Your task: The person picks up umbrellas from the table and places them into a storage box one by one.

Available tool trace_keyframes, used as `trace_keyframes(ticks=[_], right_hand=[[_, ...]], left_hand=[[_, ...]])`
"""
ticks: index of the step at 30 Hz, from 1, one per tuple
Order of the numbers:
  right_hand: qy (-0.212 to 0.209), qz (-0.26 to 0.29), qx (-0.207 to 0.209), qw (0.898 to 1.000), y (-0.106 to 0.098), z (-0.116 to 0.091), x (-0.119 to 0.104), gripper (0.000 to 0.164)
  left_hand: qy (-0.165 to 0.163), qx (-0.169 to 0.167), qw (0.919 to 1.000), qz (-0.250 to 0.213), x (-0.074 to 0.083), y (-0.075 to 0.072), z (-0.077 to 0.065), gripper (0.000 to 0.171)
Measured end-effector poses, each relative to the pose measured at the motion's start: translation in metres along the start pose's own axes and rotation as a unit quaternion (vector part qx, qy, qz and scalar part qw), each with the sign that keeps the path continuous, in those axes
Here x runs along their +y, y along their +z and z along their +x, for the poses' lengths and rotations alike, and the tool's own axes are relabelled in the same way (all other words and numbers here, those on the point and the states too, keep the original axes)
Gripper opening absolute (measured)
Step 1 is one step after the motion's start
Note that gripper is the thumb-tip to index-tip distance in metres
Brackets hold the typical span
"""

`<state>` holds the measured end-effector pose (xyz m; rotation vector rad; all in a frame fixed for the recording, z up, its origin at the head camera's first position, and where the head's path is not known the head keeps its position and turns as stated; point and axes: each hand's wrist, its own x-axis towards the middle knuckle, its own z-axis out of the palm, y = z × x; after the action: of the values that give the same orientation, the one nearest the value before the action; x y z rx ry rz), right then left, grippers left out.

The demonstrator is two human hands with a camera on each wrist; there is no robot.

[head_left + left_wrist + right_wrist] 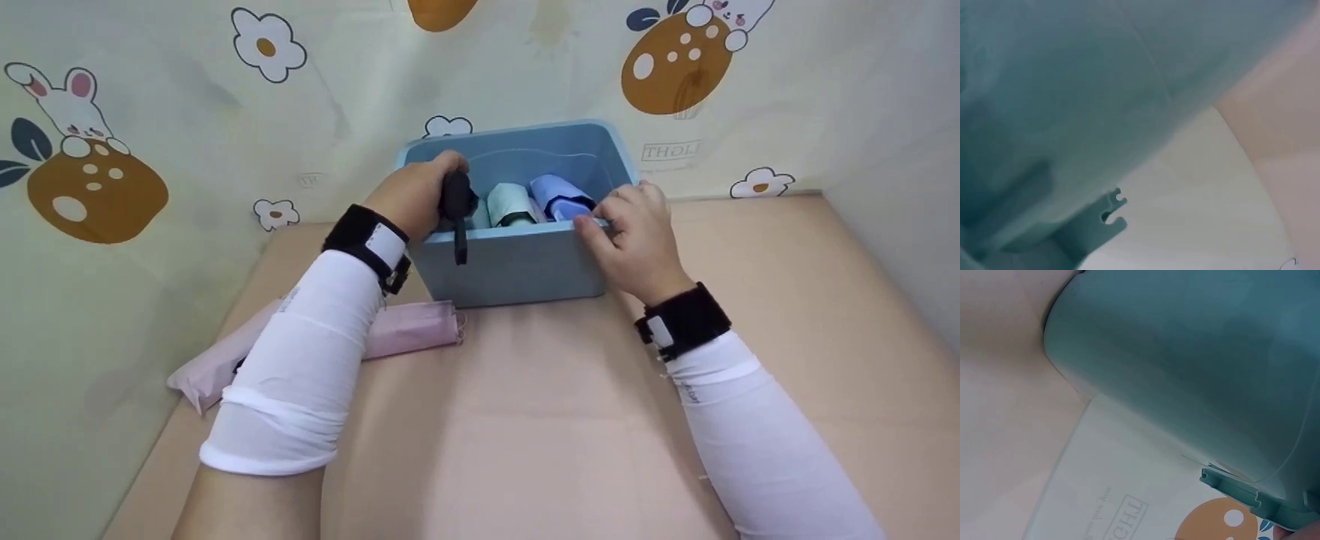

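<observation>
My left hand [415, 191] is at the left end of a blue plastic bin [517, 266] and holds a black rolled thing [457, 199] that looks like a folded umbrella. A short black strap hangs from it across the front rim. Its far end and my fingertips are hidden. With the right hand [637, 240] I grip the bin's front right corner, thumb at the front rim. Inside lie a mint-green roll [510, 202] and a blue roll [556, 195], similar in shape. Both wrist views mostly show bin wall [1072, 112], with a fingertip [1303, 533] at the right one's lower edge.
Pink rolled fabric [412, 328] lies before the bin's left side, partly beneath my left forearm. Another pink fabric piece [214, 367] extends to its left. The beige tabletop [540, 420] meets a wall covering [360, 90] printed with rabbits and flowers behind the bin.
</observation>
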<state>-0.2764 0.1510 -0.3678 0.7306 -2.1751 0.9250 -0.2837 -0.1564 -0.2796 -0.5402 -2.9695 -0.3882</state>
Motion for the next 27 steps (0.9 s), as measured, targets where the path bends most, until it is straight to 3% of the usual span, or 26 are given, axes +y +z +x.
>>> trace_keyframes(ticks=[9, 19, 27], right_hand=[[0.013, 0.000, -0.016, 1.000, -0.001, 0.000, -0.001, 0.037], [0.006, -0.007, -0.013, 1.000, -0.002, 0.002, 0.000, 0.039], [0.012, -0.005, -0.017, 1.000, -0.002, 0.002, -0.001, 0.039]], left_hand=[[-0.021, -0.024, 0.9989, 0.035, -0.005, 0.004, 0.010, 0.046], [-0.041, -0.033, 0.9980, 0.036, -0.007, 0.006, 0.012, 0.039], [-0.073, -0.059, 0.9934, 0.066, -0.003, 0.004, 0.010, 0.045]])
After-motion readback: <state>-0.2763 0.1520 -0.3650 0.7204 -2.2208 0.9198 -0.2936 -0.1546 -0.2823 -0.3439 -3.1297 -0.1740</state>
